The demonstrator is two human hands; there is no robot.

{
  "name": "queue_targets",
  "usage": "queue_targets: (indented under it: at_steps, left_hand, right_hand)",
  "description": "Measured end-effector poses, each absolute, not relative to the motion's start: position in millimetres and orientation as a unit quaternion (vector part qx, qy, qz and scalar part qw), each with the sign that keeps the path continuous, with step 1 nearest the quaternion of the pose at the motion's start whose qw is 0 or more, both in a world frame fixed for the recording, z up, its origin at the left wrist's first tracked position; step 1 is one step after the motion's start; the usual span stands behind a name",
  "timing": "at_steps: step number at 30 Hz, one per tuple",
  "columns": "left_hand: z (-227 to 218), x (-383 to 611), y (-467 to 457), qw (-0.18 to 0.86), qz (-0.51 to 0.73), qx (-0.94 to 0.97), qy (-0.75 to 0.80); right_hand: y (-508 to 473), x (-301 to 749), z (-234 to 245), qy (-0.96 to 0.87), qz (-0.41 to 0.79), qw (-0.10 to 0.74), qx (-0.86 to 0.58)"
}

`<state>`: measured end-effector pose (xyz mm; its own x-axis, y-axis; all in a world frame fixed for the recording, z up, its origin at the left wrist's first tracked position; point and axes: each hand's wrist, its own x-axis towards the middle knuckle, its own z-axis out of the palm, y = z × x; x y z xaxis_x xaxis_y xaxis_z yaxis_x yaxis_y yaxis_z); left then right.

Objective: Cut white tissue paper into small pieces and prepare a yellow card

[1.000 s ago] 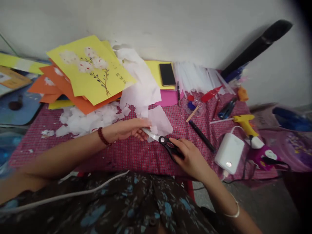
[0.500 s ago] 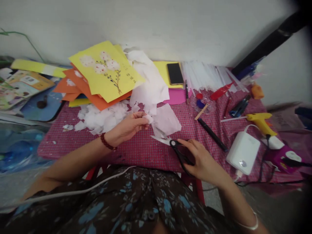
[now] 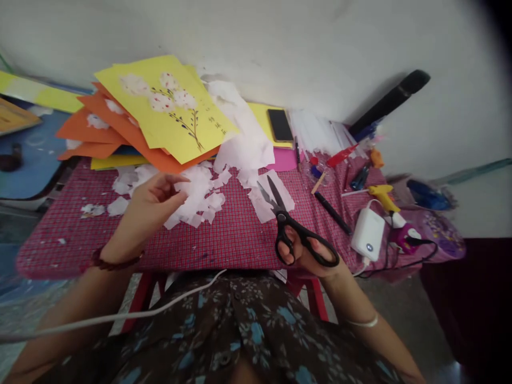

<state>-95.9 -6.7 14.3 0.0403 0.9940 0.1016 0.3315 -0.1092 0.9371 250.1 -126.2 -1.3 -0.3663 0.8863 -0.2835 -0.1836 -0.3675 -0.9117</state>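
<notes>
Spreading thumb and forefinger apart, the left hand (image 3: 154, 205) is over the scrap pile (image 3: 198, 197); half a second ago it pinched a small white piece right of that pile (whether any bit still clings, I cannot tell). Cutting thus seems paused, the piece probably dropped. Right of the pile, the right hand (image 3: 306, 260) stays looped through the black scissors (image 3: 282, 217), blades now parted over a larger white sheet (image 3: 262, 208). Behind the pile lies a yellow card (image 3: 160, 133).
</notes>
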Motion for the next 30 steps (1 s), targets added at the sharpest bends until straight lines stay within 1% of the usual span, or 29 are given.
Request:
queue_targets:
  at_steps: [3,4,5,6,8,10,13,16,18,19,21,24,26,28,30]
  left_hand:
    - [18,-103,-13,0.114,0.4,0.719,0.557]
    - [20,-99,-18,0.037,0.394,0.741,0.542]
    - [23,-91,-23,-0.003,0.391,0.759,0.52]
    - [26,-81,-28,-0.001,0.399,0.77,0.497]
    - [32,-56,-36,0.051,0.383,0.811,0.44]
    - [33,-32,-39,0.075,0.368,0.837,0.398]
    - [29,-7,-37,0.075,0.375,0.849,0.364]
    - [22,4,-33,0.061,0.42,0.835,0.351]
    - [17,7,-32,0.059,0.454,0.82,0.344]
    - [15,7,-32,0.061,0.462,0.816,0.341]
    - [9,5,-34,0.077,0.438,0.83,0.336]
    - [-2,5,-38,0.111,0.305,0.883,0.339]
    - [-9,8,-40,0.12,0.208,0.913,0.33]
    - [-14,17,-42,0.116,0.139,0.934,0.308]
    - [-15,29,-43,0.1,0.097,0.949,0.284]
  right_hand:
    - [-118,235,1,-0.376,0.754,0.378,-0.383]
    - [-116,232,1,-0.372,0.759,0.375,-0.381]
    - [-115,230,2,-0.372,0.758,0.371,-0.385]
    - [-115,229,1,-0.376,0.755,0.367,-0.394]
    - [-116,228,0,-0.385,0.745,0.356,-0.412]
    - [-120,227,-4,-0.392,0.741,0.348,-0.42]
    - [-127,226,-10,-0.388,0.753,0.345,-0.405]
    - [-133,234,-13,-0.387,0.774,0.344,-0.366]
    - [-135,247,-12,-0.413,0.752,0.35,-0.376]
    - [-135,257,-11,-0.437,0.723,0.351,-0.403]
    - [-134,278,-9,-0.493,0.623,0.352,-0.496]
    - [-132,308,-11,-0.562,0.39,0.324,-0.654]
    - [-133,320,-15,-0.579,0.268,0.285,-0.715]
    - [-136,326,-19,-0.58,0.233,0.256,-0.737]
    - [-141,326,-22,-0.574,0.259,0.259,-0.733]
